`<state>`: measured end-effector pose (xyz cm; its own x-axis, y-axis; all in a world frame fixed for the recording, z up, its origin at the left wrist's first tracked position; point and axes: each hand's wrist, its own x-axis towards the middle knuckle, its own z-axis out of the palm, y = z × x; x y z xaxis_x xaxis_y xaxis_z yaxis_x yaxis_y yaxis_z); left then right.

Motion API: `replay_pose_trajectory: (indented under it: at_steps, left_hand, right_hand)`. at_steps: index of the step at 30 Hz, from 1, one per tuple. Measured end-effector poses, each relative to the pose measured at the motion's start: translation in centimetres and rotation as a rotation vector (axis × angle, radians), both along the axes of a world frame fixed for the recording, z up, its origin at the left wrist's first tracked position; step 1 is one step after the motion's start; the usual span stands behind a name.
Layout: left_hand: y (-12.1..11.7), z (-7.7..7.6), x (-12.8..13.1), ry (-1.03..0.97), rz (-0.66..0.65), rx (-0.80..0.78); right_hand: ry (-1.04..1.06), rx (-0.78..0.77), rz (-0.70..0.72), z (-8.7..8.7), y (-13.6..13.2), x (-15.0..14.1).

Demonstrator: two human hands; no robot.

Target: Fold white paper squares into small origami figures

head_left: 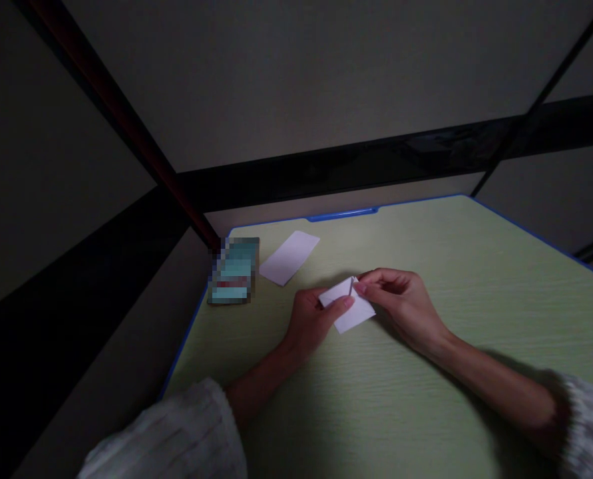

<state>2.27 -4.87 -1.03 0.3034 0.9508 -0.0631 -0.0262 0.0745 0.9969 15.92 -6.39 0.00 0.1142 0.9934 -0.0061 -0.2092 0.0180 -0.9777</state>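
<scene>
Your left hand (310, 320) has its grip clamped on folded paper (357, 314) over the surface (476, 266); your right hand (406, 303) seems pinched on its upper corner, partly hidden.

On the desk (476, 266), the phone (235, 271) lies along the left edge, near to the far left corner. Just right of it lies the sheet (290, 258). The paper (355, 314) is more right and nearer to the person, between the left hand (310, 319) and the right hand (410, 303). Behind the paper, at the far edge, is the strip (343, 215); beyond this edge stands the wall (326, 86).
</scene>
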Motion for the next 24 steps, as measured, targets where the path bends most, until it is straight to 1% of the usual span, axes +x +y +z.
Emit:
replay_pose_trajectory:
  at_steps: [8,16,20,24]
  left_hand:
    - [-0.12,0.14,0.1,0.016,0.008,-0.003]
    - [-0.11,0.16,0.13,0.005,0.008,-0.015]
    - [-0.09,0.3,0.2,0.032,0.02,-0.021]
    - [-0.11,0.44,0.25,0.065,0.014,0.01]
  right_hand:
    - [0.174,-0.092,-0.027,0.12,-0.01,-0.36]
    - [0.179,-0.073,-0.014,-0.14,-0.14,-0.3]
    - [0.156,-0.053,-0.01,-0.3,-0.13,-0.37]
    - [0.141,-0.046,-0.023,-0.23,-0.06,-0.55]
